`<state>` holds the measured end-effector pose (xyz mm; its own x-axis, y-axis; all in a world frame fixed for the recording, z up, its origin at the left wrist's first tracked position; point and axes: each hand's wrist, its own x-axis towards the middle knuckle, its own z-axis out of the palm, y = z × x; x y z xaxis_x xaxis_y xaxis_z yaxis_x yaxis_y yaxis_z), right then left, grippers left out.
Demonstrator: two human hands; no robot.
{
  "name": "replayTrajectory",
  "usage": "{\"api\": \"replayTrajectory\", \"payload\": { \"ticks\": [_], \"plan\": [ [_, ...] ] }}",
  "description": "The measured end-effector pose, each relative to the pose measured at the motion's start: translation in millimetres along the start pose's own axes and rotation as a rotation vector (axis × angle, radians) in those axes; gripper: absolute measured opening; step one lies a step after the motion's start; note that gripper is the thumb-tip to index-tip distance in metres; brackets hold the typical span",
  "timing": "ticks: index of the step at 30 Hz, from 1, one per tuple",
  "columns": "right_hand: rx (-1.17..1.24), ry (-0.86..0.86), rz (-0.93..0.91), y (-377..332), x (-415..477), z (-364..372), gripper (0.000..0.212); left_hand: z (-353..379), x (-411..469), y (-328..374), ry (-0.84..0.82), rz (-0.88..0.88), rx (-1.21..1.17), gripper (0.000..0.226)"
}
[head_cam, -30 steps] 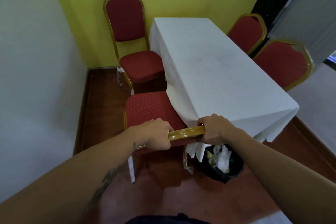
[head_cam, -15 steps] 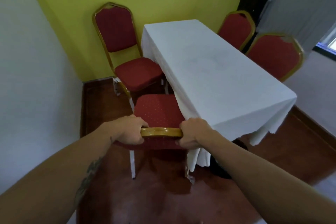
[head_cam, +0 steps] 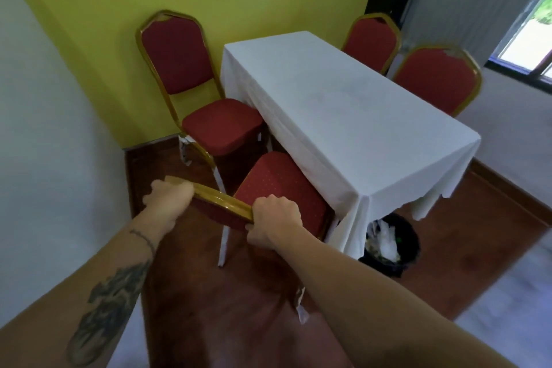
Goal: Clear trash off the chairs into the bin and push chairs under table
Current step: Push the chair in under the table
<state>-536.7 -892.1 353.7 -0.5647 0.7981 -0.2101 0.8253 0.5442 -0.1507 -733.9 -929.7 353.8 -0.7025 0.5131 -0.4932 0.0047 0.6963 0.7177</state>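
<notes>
Swung toward the white-clothed rectangular table (head_cam: pixel 343 104), red-cushioned gold-framed chair (head_cam: pixel 280 185) sits partly under; left hand (head_cam: pixel 167 200) and right hand (head_cam: pixel 274 218) wrap its top rail; trash in black round bin (head_cam: pixel 409 236), corner red chair (head_cam: pixel 221 125) not yet pushed.

The left forearm (head_cam: pixel 56 320) is showing bare and is carrying a large dark tattoo (head_cam: pixel 110 305) of ragged, feathery shapes, well back from the left hand (head_cam: pixel 167 200). A thin dark line tattoo (head_cam: pixel 144 237) is curving across the wrist, just behind that hand. The right forearm (head_cam: pixel 373 302) is showing bare too.
</notes>
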Motion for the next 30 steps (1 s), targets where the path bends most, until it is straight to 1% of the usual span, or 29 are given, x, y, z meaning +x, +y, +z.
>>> {"api": "replayTrajectory", "payload": {
  "ticks": [1,2,3,4,5,6,7,8,9,11,14,21,22,26,30],
  "plan": [
    [-0.011,-0.006,-0.005,-3,3,-1,0.036,3,-7,5,-0.071,-0.098,-0.272,0.039],
    [-0.023,-0.016,-0.011,-5,7,-2,0.036,6,-12,10,-0.155,-0.146,-0.494,0.021],
    [-0.030,-0.028,-0.014,-7,10,-3,0.036,10,-16,14,-0.205,-0.154,-0.594,0.015],
    [-0.034,-0.035,-0.013,-7,13,-4,0.035,16,-18,18,-0.223,-0.148,-0.612,0.024],
    [-0.041,-0.039,-0.012,-7,15,-4,0.035,22,-17,21,-0.227,-0.134,-0.582,0.047],
    [-0.048,-0.043,-0.007,-7,17,-4,0.034,30,-8,18,-0.185,-0.108,-0.532,0.079],
    [-0.054,-0.046,0.001,-6,18,-4,0.034,40,13,10,-0.118,-0.071,-0.464,0.105],
    [-0.059,-0.048,0.011,-6,20,-3,0.034,48,28,4,-0.076,-0.057,-0.408,0.117],
    [-0.066,-0.047,0.018,-6,21,-3,0.034,51,38,1,-0.057,-0.049,-0.395,0.120],
    [-0.075,-0.054,0.021,-9,24,-2,0.034,45,27,9,-0.056,-0.035,-0.423,0.115],
    [-0.085,-0.082,0.005,-17,30,-6,0.031,34,10,19,-0.071,0.001,-0.384,0.095],
    [-0.071,-0.151,0.014,-43,44,-11,0.034,15,36,24,-0.104,0.051,-0.255,0.066],
    [-0.070,-0.158,0.018,-45,48,-12,0.033,14,40,26,-0.116,0.057,-0.249,0.064],
    [-0.064,-0.178,0.025,-49,62,-14,0.035,8,58,34,-0.183,0.091,-0.191,0.072],
    [-0.066,-0.182,0.025,-57,80,-15,0.043,-3,83,43,-0.194,0.098,-0.188,0.064]
  ]
}}
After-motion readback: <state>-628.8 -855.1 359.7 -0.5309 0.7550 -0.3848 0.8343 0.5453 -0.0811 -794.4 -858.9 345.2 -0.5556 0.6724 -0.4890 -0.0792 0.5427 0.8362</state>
